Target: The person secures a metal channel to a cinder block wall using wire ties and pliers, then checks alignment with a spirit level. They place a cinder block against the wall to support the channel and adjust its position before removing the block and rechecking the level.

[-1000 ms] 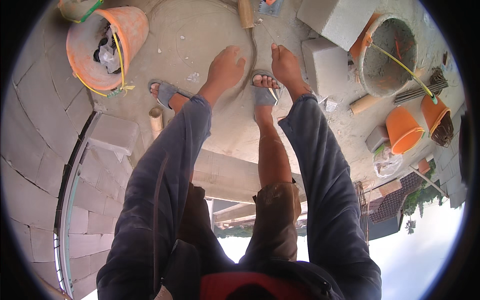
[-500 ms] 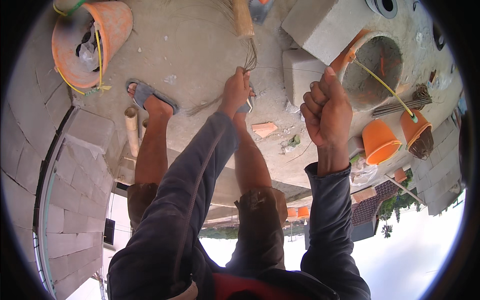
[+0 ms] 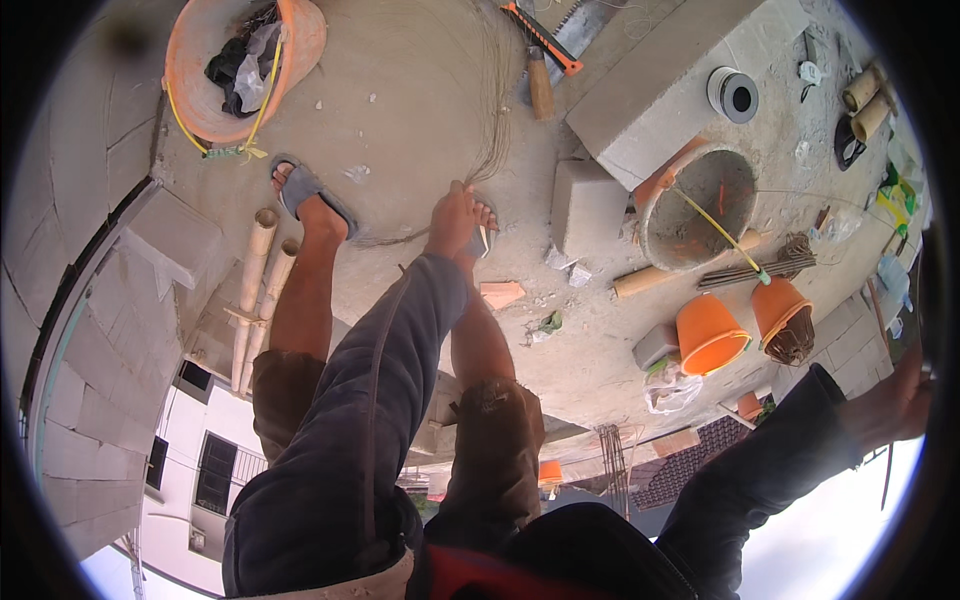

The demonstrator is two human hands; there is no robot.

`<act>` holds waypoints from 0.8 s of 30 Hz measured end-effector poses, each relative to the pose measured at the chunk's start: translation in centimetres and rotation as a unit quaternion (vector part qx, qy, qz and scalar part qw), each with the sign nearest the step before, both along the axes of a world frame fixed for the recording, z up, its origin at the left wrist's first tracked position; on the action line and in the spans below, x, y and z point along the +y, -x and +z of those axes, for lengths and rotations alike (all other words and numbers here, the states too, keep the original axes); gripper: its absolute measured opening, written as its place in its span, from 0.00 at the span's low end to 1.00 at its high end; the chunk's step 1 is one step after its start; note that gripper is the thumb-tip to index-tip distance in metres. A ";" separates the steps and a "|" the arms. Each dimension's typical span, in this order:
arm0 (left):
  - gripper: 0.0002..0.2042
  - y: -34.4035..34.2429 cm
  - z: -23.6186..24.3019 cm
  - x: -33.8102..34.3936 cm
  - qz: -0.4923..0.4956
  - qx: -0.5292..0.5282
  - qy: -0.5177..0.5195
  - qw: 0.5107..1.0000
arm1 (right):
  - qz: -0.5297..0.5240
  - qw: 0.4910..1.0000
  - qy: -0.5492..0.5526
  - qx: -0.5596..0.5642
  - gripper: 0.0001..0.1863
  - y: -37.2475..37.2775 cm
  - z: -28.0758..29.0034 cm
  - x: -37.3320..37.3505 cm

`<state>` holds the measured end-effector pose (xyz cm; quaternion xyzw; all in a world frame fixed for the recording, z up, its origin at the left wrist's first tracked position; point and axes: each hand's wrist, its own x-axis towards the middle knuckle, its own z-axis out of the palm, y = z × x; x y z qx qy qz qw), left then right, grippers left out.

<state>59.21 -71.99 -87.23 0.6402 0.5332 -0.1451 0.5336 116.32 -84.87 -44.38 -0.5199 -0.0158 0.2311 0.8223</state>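
Note:
My left hand (image 3: 452, 218) grips a bundle of thin wire (image 3: 489, 150) beside my right sandalled foot (image 3: 482, 228); strands trail across the concrete in both directions. Out at the far right rim, my right hand (image 3: 905, 400) is curled closed, partly cut off by the lens edge; what it holds, if anything, I cannot make out. Beyond the wire bundle lie a wooden-handled tool (image 3: 540, 85) and an orange-and-black saw (image 3: 545, 40). My left foot (image 3: 318, 210) stands apart in a grey sandal.
Around me are a bucket with bags (image 3: 188, 90), pale blocks (image 3: 645, 95), a spool (image 3: 732, 95), a mortar bucket (image 3: 662, 230), dark rods (image 3: 740, 272), two orange buckets (image 3: 708, 335), bamboo poles (image 3: 252, 270) and a block wall (image 3: 95, 400) along the left.
My left hand moved onto the wire beside my foot. My right hand swung far out to the right and downward in the picture. The view shifted, showing more tools and the spool.

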 end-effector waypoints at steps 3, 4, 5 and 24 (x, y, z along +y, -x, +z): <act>0.19 6.2 -4.1 1.0 -0.021 0.124 0.027 0.992 | -0.010 0.996 0.079 -0.047 0.16 0.2 7.3 -0.4; 0.23 6.2 -4.1 0.6 -0.018 0.077 -0.050 0.996 | 0.005 0.993 0.102 -0.061 0.16 0.7 9.1 0.3; 0.29 6.3 -3.2 0.0 -0.017 0.035 -0.127 0.991 | 0.034 0.988 0.131 -0.070 0.17 2.1 10.4 2.0; 0.15 19.3 54.1 21.3 0.040 -0.357 -0.114 0.926 | 0.518 0.765 0.307 -0.229 0.24 32.1 26.5 22.3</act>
